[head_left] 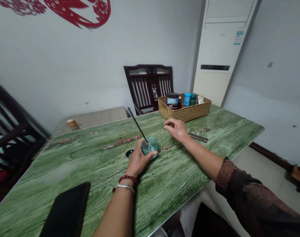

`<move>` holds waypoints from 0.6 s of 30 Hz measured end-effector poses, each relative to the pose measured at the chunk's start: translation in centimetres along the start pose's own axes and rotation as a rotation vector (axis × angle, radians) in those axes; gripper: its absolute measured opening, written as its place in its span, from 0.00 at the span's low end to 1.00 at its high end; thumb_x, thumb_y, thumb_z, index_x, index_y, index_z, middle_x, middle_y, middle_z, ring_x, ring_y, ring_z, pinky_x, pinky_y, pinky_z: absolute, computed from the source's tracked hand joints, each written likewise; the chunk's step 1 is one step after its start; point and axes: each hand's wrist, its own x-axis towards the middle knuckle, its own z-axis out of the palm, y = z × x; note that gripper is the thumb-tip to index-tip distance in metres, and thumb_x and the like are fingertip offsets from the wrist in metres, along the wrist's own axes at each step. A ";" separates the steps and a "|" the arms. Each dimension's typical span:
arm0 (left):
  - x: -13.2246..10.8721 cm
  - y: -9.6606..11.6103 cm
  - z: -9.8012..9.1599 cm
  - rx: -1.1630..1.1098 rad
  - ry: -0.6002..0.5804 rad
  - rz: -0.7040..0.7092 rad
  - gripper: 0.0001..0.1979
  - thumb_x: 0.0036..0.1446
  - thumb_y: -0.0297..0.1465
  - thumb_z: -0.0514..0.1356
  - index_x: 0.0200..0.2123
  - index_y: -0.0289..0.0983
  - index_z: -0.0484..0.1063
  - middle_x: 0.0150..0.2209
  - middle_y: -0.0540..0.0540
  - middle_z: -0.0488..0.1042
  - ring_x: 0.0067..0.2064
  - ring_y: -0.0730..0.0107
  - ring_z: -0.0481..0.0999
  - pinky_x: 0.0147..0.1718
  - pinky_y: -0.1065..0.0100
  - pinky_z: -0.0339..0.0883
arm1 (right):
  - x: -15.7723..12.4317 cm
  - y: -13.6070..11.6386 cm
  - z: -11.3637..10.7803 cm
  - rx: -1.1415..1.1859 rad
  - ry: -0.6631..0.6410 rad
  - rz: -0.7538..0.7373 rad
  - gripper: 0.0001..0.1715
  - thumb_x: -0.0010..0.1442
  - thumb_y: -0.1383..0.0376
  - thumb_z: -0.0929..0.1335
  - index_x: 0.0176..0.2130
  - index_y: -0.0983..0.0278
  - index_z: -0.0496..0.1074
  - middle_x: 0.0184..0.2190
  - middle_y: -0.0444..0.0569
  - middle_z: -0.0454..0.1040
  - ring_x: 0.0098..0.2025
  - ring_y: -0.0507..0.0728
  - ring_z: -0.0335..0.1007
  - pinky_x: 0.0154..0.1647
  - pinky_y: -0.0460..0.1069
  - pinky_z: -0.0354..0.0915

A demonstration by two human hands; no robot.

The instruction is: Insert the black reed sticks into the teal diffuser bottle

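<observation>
A small teal glass jar (150,147) stands on the green table, and my left hand (139,157) is wrapped round its left and near sides. One dark thin stick (137,124) leans out of the jar's mouth to the upper left. Just left of the jar, partly behind my fingers, lies a round black lid (129,153). My right hand (177,129) hovers right of the jar with thumb and fingertips close together; whether anything is between them is too small to tell. More dark sticks (199,137) lie on the table beside my right wrist.
A wicker basket (186,114) with jars and bottles stands at the table's far side. A black flat object (67,210) lies at the near left. Behind are a wooden chair (150,85), a lower surface (97,119) holding a small orange-brown item (72,124), and a white cabinet-like appliance (220,49).
</observation>
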 end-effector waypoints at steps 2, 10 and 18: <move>0.0 0.1 0.0 0.021 -0.014 -0.011 0.36 0.46 0.49 0.68 0.55 0.37 0.66 0.50 0.37 0.77 0.51 0.47 0.78 0.51 0.50 0.70 | -0.6 2.4 -2.5 -0.203 0.073 0.060 0.09 0.62 0.65 0.67 0.39 0.63 0.78 0.39 0.48 0.81 0.41 0.55 0.75 0.48 0.48 0.65; 0.3 0.1 0.0 -0.010 -0.001 0.003 0.33 0.45 0.48 0.69 0.52 0.38 0.68 0.48 0.38 0.78 0.49 0.47 0.78 0.50 0.50 0.70 | -4.3 7.4 -5.0 -0.800 -0.149 0.294 0.17 0.68 0.61 0.63 0.45 0.59 0.80 0.46 0.54 0.79 0.48 0.60 0.76 0.45 0.49 0.65; 0.4 -0.6 0.0 0.003 -0.020 -0.002 0.32 0.47 0.48 0.69 0.51 0.39 0.68 0.48 0.39 0.77 0.51 0.46 0.77 0.54 0.48 0.68 | -4.0 7.7 -3.9 -0.904 -0.300 0.285 0.17 0.67 0.63 0.63 0.49 0.63 0.78 0.48 0.59 0.78 0.50 0.62 0.76 0.47 0.50 0.66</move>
